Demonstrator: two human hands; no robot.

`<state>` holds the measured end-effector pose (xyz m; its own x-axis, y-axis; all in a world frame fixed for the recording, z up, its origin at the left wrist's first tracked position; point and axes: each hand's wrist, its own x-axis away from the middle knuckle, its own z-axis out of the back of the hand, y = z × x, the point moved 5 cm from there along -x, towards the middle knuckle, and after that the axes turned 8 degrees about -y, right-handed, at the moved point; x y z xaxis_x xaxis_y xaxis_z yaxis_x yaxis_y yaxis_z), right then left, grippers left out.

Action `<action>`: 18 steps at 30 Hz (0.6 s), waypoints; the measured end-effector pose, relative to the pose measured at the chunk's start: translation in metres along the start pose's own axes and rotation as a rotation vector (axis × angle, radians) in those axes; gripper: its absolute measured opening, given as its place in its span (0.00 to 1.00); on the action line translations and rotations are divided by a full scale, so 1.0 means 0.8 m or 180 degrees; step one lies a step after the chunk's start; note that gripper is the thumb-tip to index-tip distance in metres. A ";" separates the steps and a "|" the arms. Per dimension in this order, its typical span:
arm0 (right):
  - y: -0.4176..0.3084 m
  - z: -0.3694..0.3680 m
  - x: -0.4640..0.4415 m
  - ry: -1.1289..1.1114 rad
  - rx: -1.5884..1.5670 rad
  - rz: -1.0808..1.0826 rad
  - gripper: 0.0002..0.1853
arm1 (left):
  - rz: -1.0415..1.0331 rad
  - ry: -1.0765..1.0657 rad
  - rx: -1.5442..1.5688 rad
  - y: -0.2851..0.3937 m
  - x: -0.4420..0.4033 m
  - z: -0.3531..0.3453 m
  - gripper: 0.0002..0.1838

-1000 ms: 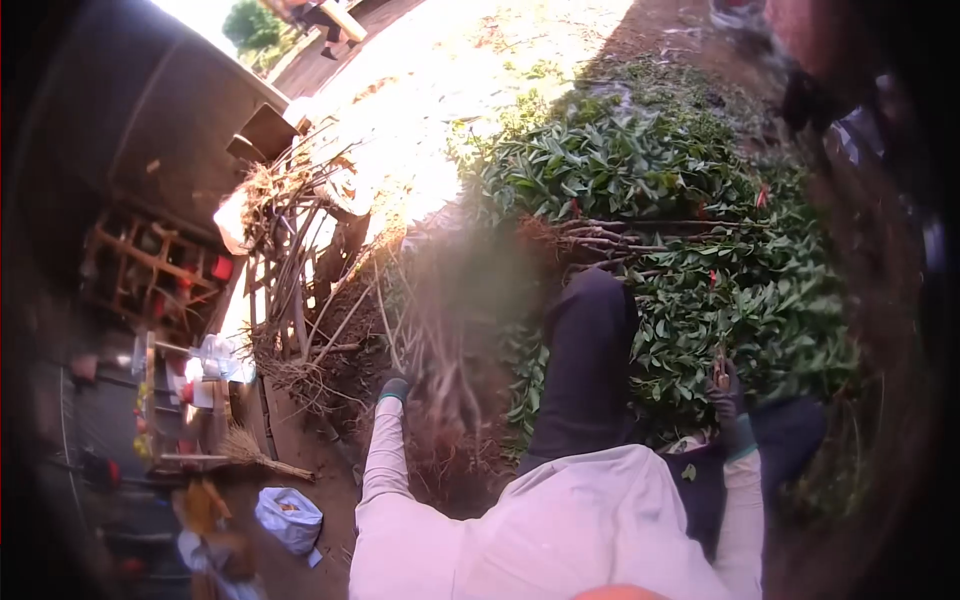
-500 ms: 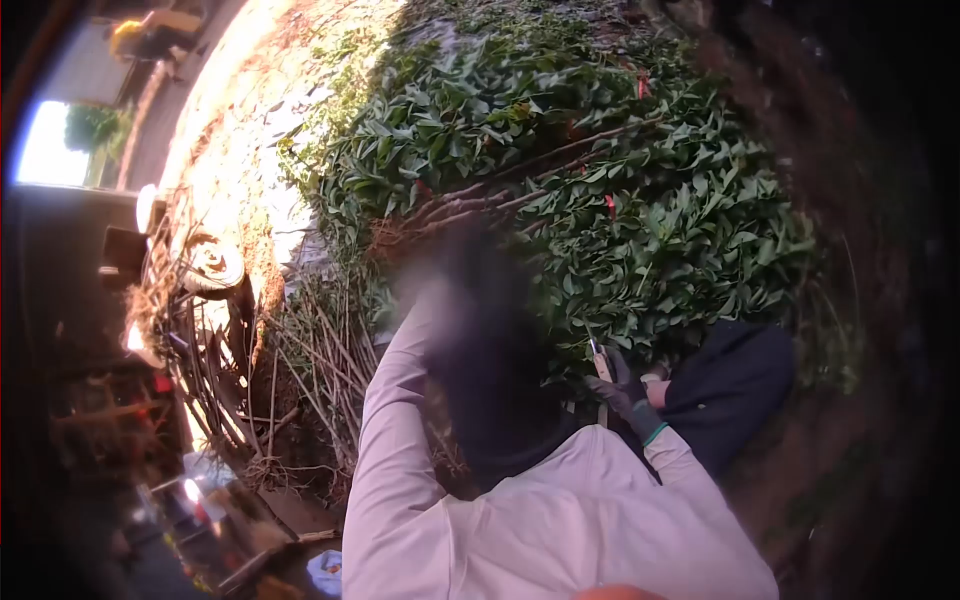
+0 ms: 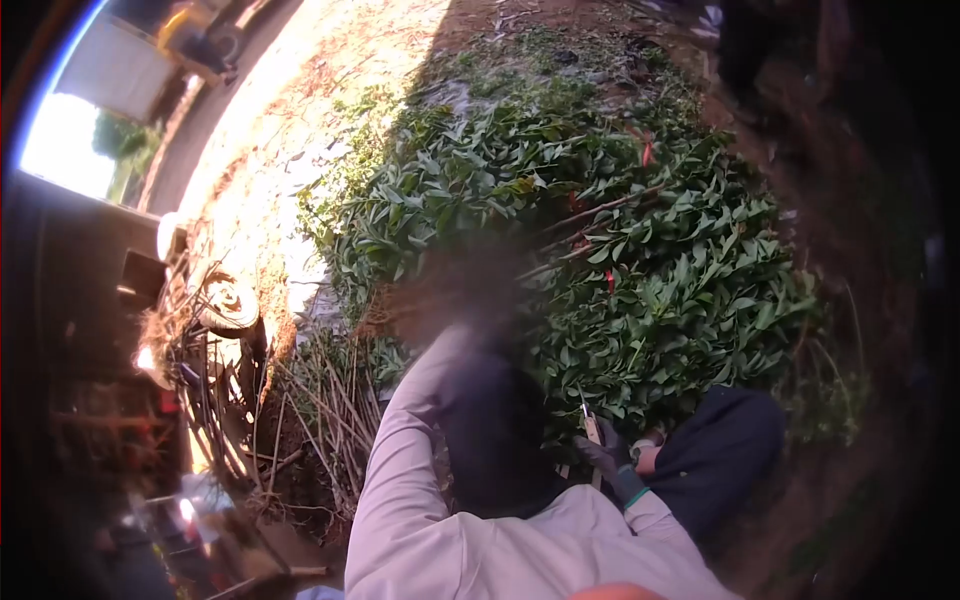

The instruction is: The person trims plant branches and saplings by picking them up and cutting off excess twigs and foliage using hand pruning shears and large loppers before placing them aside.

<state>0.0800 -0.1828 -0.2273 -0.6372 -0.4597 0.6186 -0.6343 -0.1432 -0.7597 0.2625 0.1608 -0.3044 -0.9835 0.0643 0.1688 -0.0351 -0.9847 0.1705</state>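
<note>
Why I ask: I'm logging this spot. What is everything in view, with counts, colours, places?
leaves: many, green, centre
ties: two, red, on leaves
stems: several, brown, across leaves
sticks: many, brown, left
round thing: one, pale, left
machine: one, yellow, blurred, top left
ground: one, brown, top
dark shape: one, top right
clutter: uncountable, mixed, lower left
tool: one, tan handle, right hand
shirt: one, pale, bottom
trousers: one pair, dark, lower centre
right hand: one, grey glove, on tool
left hand: lost in blur, centre
</note>
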 end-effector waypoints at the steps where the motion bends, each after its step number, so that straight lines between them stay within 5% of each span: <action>1: -0.005 -0.002 -0.001 -0.0038 0.0004 0.0072 0.29 | 0.0016 0.0078 0.0068 0.016 0.015 0.028 0.13; 3: -0.004 -0.001 0.006 0.0058 0.0293 0.0113 0.25 | 0.0423 -0.0064 0.0158 0.055 0.043 0.103 0.09; 8: 0.002 -0.002 0.021 0.0015 -0.0033 0.0473 0.18 | 0.0077 0.0122 0.0147 0.078 0.101 0.222 0.13; 9: 0.001 -0.003 0.028 -0.0012 -0.0014 0.0505 0.18 | 0.0423 -0.0477 -0.0256 0.077 0.110 0.237 0.14; 12: 0.001 -0.003 0.037 0.0024 0.0097 0.0756 0.16 | 0.0059 0.0429 0.0387 0.051 0.157 0.259 0.15; 13: 0.004 -0.001 0.037 -0.0002 0.0014 0.0870 0.15 | 0.0724 -0.0318 -0.0351 0.056 0.170 0.273 0.17; 14: 0.006 0.002 0.040 -0.0029 -0.0073 0.0978 0.14 | 0.0719 -0.0271 -0.0378 0.061 0.190 0.288 0.17; 16: -0.001 0.008 0.049 -0.0014 0.0006 0.1027 0.14 | 0.0573 0.0398 0.1304 0.052 0.240 0.317 0.18; 18: 0.010 0.018 0.045 -0.0033 -0.0061 0.1260 0.14 | 0.0353 0.0261 0.1185 0.030 0.260 0.307 0.17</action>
<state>0.0580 -0.2133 -0.2138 -0.8297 -0.4850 0.2764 -0.3485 0.0632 -0.9352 0.1004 0.1905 -0.0265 -0.9892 -0.0671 0.1305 0.1240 -0.8579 0.4985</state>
